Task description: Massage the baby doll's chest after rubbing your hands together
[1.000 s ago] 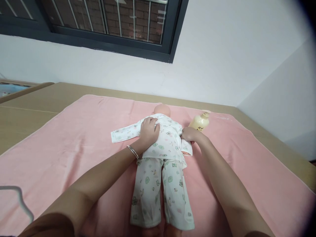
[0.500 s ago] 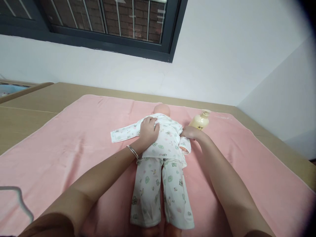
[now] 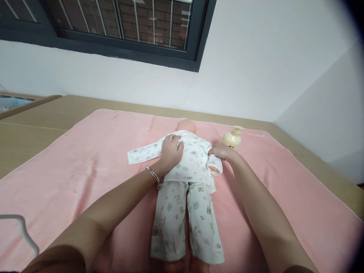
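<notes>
The left hand [image 3: 171, 151] lies palm down on the doll's [image 3: 186, 178] left shoulder, fingers curled over the collar of the shirt [image 3: 191, 161], pinching the cloth; a bangle [image 3: 152, 174] sits on that wrist. The right hand [image 3: 223, 151] is closed on the shirt's right sleeve [image 3: 215, 167] at the shoulder, with the cuff bunched just below the fingers. The doll lies in the middle of the pink towel [image 3: 85, 167], its long axis running near to far: head [image 3: 186, 126] at the far end, the legs in printed trousers [image 3: 186, 223] reaching toward the near edge. The left sleeve [image 3: 143, 153] lies flat and empty, stretched out to the left across the towel. Just beyond the right hand, touching or nearly touching it, a yellow pump bottle [image 3: 231, 139] lies on the towel and crowds that side of the doll. The towel covers a tan bench [image 3: 34, 121] set against a white wall, with a dark window [image 3: 113, 26] above. At the near left edge a white hanger [image 3: 19, 227] shows. Compared with half a second ago, the right hand has slid slightly farther and to the right, and the cuff has followed; the left hand and the doll are as they were.
</notes>
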Demonstrator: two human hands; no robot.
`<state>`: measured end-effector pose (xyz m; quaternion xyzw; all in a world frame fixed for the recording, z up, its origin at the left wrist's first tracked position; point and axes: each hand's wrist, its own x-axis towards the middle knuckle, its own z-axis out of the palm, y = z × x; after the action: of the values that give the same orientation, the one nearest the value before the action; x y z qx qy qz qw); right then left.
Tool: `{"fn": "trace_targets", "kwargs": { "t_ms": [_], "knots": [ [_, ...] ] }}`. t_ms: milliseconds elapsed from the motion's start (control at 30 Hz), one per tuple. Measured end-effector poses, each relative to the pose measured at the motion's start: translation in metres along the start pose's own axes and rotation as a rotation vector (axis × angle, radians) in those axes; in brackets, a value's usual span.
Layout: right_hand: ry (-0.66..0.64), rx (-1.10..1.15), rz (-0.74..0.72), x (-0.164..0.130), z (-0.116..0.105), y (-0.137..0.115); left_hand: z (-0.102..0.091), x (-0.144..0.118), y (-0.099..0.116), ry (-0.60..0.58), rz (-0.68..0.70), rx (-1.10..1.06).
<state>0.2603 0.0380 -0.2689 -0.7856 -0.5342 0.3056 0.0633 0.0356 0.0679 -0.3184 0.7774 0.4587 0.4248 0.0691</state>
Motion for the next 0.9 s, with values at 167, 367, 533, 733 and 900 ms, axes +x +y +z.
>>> {"fn": "trace_targets", "kwargs": {
  "t_ms": [167, 367, 533, 733, 900],
  "knots": [
    [0.018, 0.189, -0.030, 0.003, 0.000, 0.004, 0.001, 0.001, -0.002, 0.006, 0.002, -0.001],
    [-0.089, 0.474, -0.087, 0.003, 0.000, 0.008, 0.001, 0.003, -0.001, -0.038, -0.009, 0.072],
    [-0.154, 0.677, -0.147, -0.001, -0.003, 0.006, -0.001, 0.005, 0.003, -0.185, 0.093, 0.094],
    [-0.163, 0.770, -0.290, -0.015, -0.003, -0.009, -0.001, 0.005, 0.004, -0.291, 0.135, 0.112],
    [-0.068, 0.844, -0.359, -0.031, 0.019, -0.033, 0.000, 0.002, 0.006, -0.283, 0.138, 0.120]
  ]
}}
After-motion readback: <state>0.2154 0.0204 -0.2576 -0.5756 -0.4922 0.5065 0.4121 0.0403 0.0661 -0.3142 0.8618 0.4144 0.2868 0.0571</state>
